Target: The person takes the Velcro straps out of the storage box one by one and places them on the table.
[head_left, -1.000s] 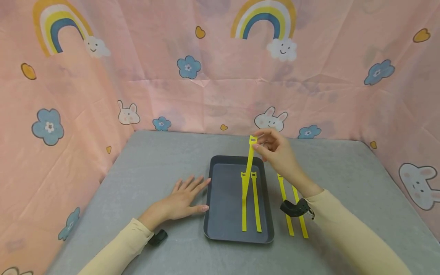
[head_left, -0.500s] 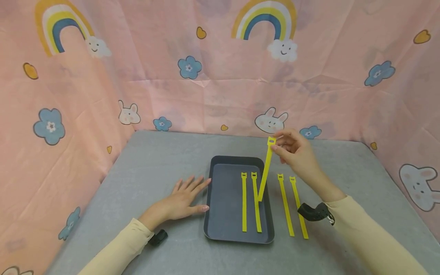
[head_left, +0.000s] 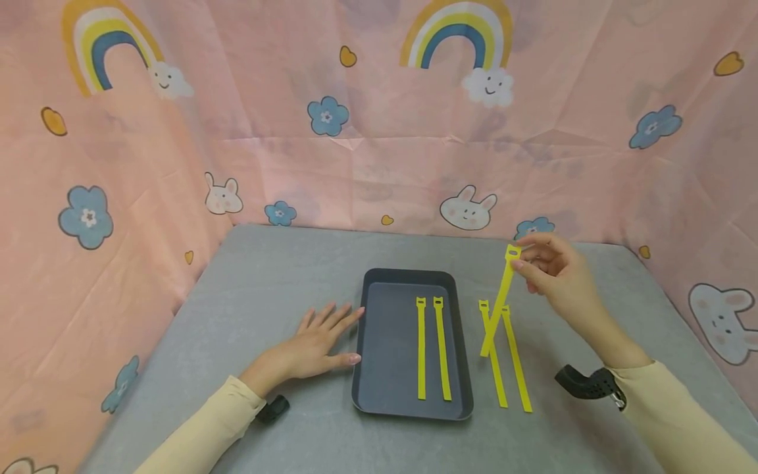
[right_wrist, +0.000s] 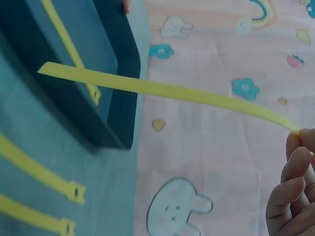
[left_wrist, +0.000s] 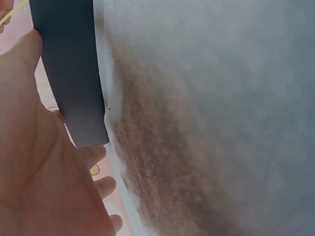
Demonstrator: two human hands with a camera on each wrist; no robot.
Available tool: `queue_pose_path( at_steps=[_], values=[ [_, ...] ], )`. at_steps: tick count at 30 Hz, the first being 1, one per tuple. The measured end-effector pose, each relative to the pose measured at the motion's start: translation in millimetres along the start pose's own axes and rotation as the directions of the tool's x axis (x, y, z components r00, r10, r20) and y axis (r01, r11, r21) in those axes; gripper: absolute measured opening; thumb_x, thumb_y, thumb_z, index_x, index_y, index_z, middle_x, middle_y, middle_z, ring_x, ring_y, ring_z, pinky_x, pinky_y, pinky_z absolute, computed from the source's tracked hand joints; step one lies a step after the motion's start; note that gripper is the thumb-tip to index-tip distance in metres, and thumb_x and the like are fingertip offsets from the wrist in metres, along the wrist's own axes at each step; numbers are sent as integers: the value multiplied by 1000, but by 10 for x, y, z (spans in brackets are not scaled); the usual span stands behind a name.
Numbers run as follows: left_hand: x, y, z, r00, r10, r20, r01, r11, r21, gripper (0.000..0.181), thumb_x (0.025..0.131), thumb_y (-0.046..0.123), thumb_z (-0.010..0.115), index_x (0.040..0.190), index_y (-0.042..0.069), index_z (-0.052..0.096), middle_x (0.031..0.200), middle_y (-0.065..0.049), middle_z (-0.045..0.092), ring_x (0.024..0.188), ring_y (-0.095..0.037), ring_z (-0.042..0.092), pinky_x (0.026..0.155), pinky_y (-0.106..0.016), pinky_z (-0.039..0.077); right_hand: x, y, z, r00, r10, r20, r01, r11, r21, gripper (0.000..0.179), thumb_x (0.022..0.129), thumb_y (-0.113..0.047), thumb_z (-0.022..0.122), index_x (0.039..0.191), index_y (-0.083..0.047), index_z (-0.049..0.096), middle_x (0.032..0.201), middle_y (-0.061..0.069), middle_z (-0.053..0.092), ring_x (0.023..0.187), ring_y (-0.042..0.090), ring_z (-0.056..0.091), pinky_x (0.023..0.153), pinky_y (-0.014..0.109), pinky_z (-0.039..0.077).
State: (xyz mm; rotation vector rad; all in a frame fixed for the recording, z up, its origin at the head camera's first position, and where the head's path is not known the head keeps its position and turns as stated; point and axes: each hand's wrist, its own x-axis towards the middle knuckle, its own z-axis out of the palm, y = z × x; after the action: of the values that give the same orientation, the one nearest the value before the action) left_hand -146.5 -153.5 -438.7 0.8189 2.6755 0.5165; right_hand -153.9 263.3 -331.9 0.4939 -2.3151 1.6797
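In the head view my right hand (head_left: 559, 276) pinches a yellow strap-type cable tie (head_left: 499, 303) by its slotted head, between thumb and fingers. The tie slants down to the left, over two more yellow cable ties on the table right of the tray. In the right wrist view the held tie (right_wrist: 172, 93) stretches out from the fingertips, slightly bowed. My left hand (head_left: 310, 345) lies with spread fingers beside the dark grey tray (head_left: 387, 355), fingertips at its left side. Inside the tray, two yellow ties (head_left: 421, 349) lie side by side in the right half.
A grey table top (head_left: 272, 270) carries the tray and the loose ties. Of those right of the tray, one tie (head_left: 494, 368) lies nearer it and another tie (head_left: 517, 359) farther right. A pink patterned cloth (head_left: 379, 164) hangs behind and at both sides.
My right hand has moved right with the cable tie, from above the tray to above the ties on the table. The left hand has stayed in place.
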Motion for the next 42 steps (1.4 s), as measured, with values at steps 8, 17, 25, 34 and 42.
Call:
queue_pose_path(
  at_steps=[8,17,25,34,42],
  values=[
    [-2,6,-3,1000,-5,11,5,1000,3,85,93,69,45,160,36,3,169,-3,7,157,-34,1,122,-64,-2,-156,46,-273,996,85,8,-84,990,-114,33,95,-4,63,127,-4,57,89,-10,66,62,13,53,55,27,44],
    [3,14,-5,1000,-11,16,11,1000,5,85,94,68,46,160,36,3,169,-3,7,157,-34,0,122,-64,-2,-278,137,-513,993,117,4,-113,964,-243,32,96,-6,63,127,-7,57,88,-11,64,59,16,52,52,30,43],
    [5,18,-11,1000,4,7,-4,1000,6,83,95,67,46,160,35,6,169,-6,9,157,-36,2,121,-66,-1,-398,226,-631,985,173,27,-159,949,-274,33,95,-5,64,126,-2,56,88,-12,65,59,18,51,51,32,42],
    [7,23,-13,1000,-2,12,2,1000,7,83,95,68,45,160,35,4,169,-5,9,157,-35,1,121,-65,-2,-531,340,-719,978,200,58,-179,949,-261,31,95,-2,63,125,0,55,88,-11,64,58,19,50,51,32,41],
    [19,12,0,1000,-13,18,13,1000,8,85,94,69,45,160,36,3,169,-2,8,157,-33,0,122,-63,-2,-600,454,-798,974,204,101,-175,955,-237,31,96,-2,62,126,-8,57,90,-13,65,59,19,51,52,32,41]
  ],
)
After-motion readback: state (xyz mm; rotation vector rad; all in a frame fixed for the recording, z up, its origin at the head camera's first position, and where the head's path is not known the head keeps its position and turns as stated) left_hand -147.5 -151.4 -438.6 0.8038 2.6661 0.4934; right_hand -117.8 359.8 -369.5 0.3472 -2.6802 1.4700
